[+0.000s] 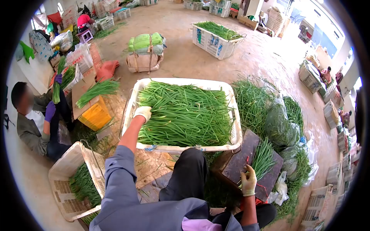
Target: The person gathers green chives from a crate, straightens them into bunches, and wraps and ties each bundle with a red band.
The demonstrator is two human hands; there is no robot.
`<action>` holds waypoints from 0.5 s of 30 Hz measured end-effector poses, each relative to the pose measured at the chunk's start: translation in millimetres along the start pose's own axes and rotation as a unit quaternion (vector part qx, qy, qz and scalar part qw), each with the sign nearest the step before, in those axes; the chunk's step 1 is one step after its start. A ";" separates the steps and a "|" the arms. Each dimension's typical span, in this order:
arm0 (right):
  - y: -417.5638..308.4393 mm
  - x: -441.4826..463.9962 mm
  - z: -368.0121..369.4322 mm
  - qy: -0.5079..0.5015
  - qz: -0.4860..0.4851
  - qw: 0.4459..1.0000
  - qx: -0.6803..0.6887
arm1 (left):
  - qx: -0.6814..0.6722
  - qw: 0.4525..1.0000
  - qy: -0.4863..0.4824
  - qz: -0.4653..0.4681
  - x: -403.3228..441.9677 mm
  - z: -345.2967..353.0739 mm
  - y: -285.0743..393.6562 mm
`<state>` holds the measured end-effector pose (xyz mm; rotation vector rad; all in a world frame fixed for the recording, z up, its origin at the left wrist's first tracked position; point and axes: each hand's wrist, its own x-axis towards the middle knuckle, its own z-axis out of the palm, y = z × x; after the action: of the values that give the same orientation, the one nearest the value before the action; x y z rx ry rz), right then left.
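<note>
A big white plastic crate (236,134) in front of me is filled with long green stalks, like garlic chives (185,111). My left hand (143,112), in a pale glove, is at the crate's left side against the stalks; its fingertips are hidden. On the right, my right hand (249,181), also gloved, has its fingers drawn together at a thin red string (247,159). Beside that hand, a small bunch of chives (263,159) lies on a dark board (246,148).
Loose greens and a filled plastic bag (279,123) lie right of the crate. A tilted white crate (61,181) with chives stands lower left. A co-worker (34,119) in purple gloves holds stalks by a yellow crate (95,114). Farther back stands another full crate (214,42).
</note>
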<state>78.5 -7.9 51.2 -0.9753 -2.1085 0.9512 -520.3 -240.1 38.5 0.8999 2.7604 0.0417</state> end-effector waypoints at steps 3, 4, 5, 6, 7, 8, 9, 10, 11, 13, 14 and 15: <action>15.0 1.3 -1.4 0.000 0.025 0.999 0.028 | -0.149 0.986 0.057 0.049 -9.4 -11.5 -19.6; 16.5 1.5 -0.7 -0.006 0.056 0.997 0.052 | -0.133 0.988 0.033 0.072 -7.7 -14.3 -26.4; 16.2 2.6 1.9 -0.012 0.087 0.993 0.076 | -0.119 0.988 0.011 0.094 -5.6 -16.9 -33.5; 14.9 3.5 6.7 -0.017 0.086 0.993 0.076 | -0.119 0.989 0.010 0.089 -10.3 -19.4 -36.4; 13.8 4.1 10.8 -0.023 0.074 0.995 0.060 | -0.117 0.986 -0.007 0.117 -14.3 -21.0 -36.2; 12.6 4.1 14.1 -0.028 0.062 0.997 0.043 | -0.114 0.982 -0.025 0.148 -18.0 -22.7 -34.4; 9.5 4.5 18.0 -0.029 0.061 0.997 0.043 | -0.115 0.982 -0.024 0.147 -19.5 -17.8 -35.2; 5.7 5.3 22.4 -0.046 0.046 0.997 0.032 | -0.108 0.984 -0.040 0.132 -22.2 -11.8 -34.1; 2.7 5.6 24.9 -0.063 0.032 0.997 0.020 | -0.102 0.986 -0.056 0.118 -22.1 -7.1 -32.3; 1.2 4.9 28.2 -0.067 0.025 0.997 0.014 | -0.091 0.983 -0.124 0.099 -21.4 -9.6 -22.5; 1.9 4.2 30.3 -0.072 0.018 0.997 0.009 | -0.045 0.986 -0.140 0.079 -22.3 -10.6 -17.7; 2.4 3.5 31.9 -0.077 0.012 0.997 0.005 | 0.000 0.986 -0.155 0.059 -22.7 -9.8 -13.9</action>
<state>53.2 -15.0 32.6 -0.9512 -2.2197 1.0786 -512.9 -264.2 51.5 0.9779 2.4190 -0.0730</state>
